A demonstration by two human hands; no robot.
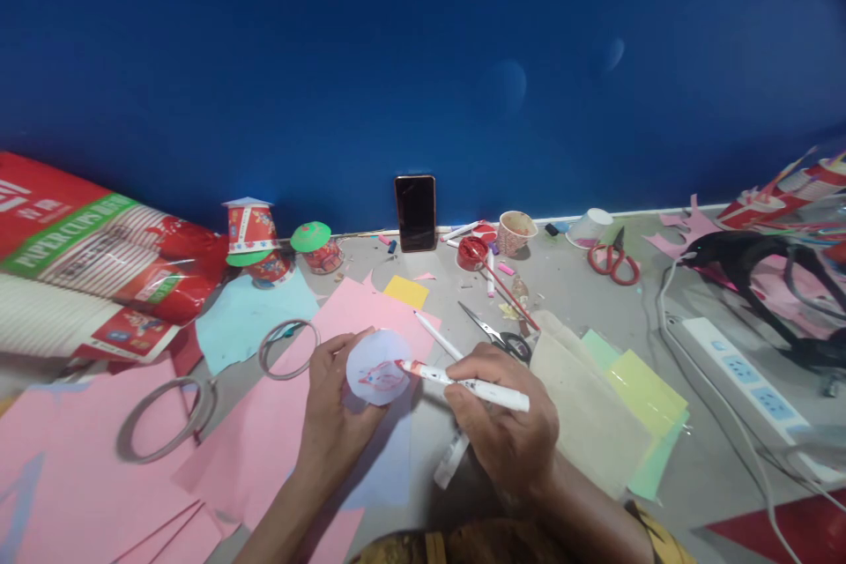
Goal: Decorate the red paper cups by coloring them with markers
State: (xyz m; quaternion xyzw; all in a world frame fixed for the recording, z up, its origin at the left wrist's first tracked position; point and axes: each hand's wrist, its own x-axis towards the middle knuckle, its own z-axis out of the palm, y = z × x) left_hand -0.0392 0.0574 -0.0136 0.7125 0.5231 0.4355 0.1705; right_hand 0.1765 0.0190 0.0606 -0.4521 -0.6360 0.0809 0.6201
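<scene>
My left hand (337, 405) is closed around the edge of a round white paper disc (370, 359) with red line drawing on its face. Whether a cup is behind the disc I cannot tell. In my right hand (506, 427) is a white felt-tip marker (493, 390), pinched between thumb and fingers. Its red tip reaches the right part of the disc, at the drawing. Pink paper (278, 432) lies under and left of my left hand. Just beyond my right hand are black-handled scissors (512, 344) and another white pen (440, 337).
Tape rolls (159, 420) and a bag of paper cups (99, 256) lie left. A phone (416, 213) leans on the blue wall. Decorated cups (251, 229) stand beside it. Red-handled scissors (614, 262), a power strip (753, 388) and cables are at right, beyond yellow paper (648, 397).
</scene>
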